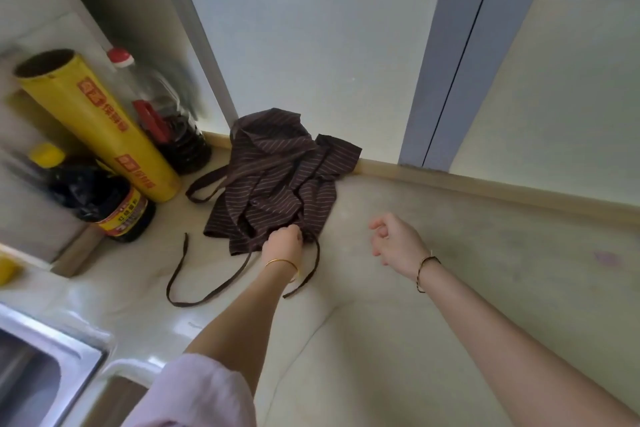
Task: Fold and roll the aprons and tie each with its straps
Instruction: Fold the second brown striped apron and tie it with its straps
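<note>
A pale, glossy stone surface (pixel 433 288) runs into a corner here, backed by frosted window panes (pixel 311 62) in grey frames with a beige sill strip along the base. Bottom left, the steel rim of a sink (pixel 52 357) cuts into view. One apron (pixel 277 177), dark brown with thin pale stripes, lies crumpled in a loose heap at the back of the surface, right up against the sill near the corner. Its straps (pixel 180 274) trail out toward the front, looping across the bare stone. The left hand (pixel 284 241) is down on the near edge of the heap, fingers curled in and pinching a fold of the cloth. A gold bangle (pixel 282 263) sits at that wrist. The right hand (pixel 398 239) hovers just beside the apron, apart from it, fingers loosely curled, holding nothing; a thin cord bracelet (pixel 426 269) circles its wrist. To the left stand one yellow roll of cling film (pixel 104 128), leaning, and two dark sauce bottles: one red-capped (pixel 166 121), one yellow-capped (pixel 100 198).
</note>
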`<state>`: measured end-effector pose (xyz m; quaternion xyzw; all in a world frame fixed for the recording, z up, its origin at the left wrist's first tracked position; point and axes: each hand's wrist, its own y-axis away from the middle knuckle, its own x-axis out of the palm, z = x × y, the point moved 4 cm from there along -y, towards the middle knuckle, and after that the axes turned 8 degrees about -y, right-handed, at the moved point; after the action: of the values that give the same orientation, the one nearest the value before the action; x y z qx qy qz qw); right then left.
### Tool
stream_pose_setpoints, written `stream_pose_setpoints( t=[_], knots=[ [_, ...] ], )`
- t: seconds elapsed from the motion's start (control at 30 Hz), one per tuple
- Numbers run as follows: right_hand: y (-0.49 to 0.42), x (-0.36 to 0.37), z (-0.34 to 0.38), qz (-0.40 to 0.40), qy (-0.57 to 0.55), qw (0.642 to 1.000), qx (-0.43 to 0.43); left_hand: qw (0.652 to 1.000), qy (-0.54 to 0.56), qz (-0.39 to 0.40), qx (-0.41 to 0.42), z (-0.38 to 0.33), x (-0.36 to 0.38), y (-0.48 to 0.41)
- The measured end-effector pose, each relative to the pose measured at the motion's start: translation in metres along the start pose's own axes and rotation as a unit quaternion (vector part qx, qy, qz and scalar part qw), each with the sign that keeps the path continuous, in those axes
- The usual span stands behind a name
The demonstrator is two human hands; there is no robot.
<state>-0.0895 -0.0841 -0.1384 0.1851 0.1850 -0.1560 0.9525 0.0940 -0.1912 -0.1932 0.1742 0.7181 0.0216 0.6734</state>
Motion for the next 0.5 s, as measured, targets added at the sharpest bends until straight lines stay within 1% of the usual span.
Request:
stream_pose_setpoints(
  t=[0.03,0.07,0.1,0.13,0.17,0.2,0.23,0.27,0.3,0.33,0.37,0.4,0.43,0.47,0.5],
  knots=[
    [-0.001,0.004,0.002,0.001,-0.001,1.0,0.0,1.0,-0.013,0.004,0.011,-0.003,-0.001,0.001],
    [-0.001,0.006,0.004,-0.002,-0.001,1.0,0.0,0.999,-0.032,0.015,0.041,-0.009,-0.001,0.002],
    [-0.003,0.007,0.007,-0.01,0.002,1.0,-0.004,0.994,-0.036,0.049,0.096,-0.02,-0.003,0.005],
    [-0.003,0.006,0.011,-0.024,0.014,1.0,-0.011,0.98,-0.004,0.109,0.166,-0.036,-0.003,0.011],
    [-0.003,0.004,0.015,-0.045,0.035,0.998,-0.021,0.95,0.074,0.2,0.228,-0.055,-0.003,0.025],
    [-0.003,0.001,0.021,-0.069,0.06,0.995,-0.032,0.896,0.171,0.31,0.266,-0.076,-0.005,0.047],
    [-0.001,-0.003,0.026,-0.09,0.082,0.992,-0.043,0.835,0.241,0.397,0.295,-0.095,-0.009,0.073],
    [0.002,-0.008,0.032,-0.104,0.099,0.988,-0.054,0.788,0.271,0.448,0.323,-0.109,-0.013,0.093],
    [0.003,-0.012,0.035,-0.111,0.113,0.985,-0.063,0.765,0.268,0.478,0.337,-0.117,-0.018,0.106],
    [0.005,-0.015,0.037,-0.113,0.124,0.984,-0.066,0.77,0.25,0.485,0.331,-0.117,-0.023,0.107],
    [0.006,-0.018,0.035,-0.112,0.13,0.983,-0.064,0.813,0.223,0.434,0.317,-0.112,-0.033,0.097],
    [0.008,-0.02,0.033,-0.109,0.131,0.984,-0.059,0.879,0.188,0.329,0.291,-0.1,-0.044,0.079],
    [0.009,-0.019,0.03,-0.102,0.124,0.986,-0.053,0.942,0.139,0.19,0.24,-0.082,-0.059,0.058],
    [0.012,-0.016,0.029,-0.089,0.111,0.989,-0.049,0.979,0.088,0.056,0.175,-0.061,-0.073,0.039],
    [0.015,-0.01,0.027,-0.07,0.096,0.992,-0.047,0.993,0.036,-0.039,0.101,-0.041,-0.082,0.027]
  ],
)
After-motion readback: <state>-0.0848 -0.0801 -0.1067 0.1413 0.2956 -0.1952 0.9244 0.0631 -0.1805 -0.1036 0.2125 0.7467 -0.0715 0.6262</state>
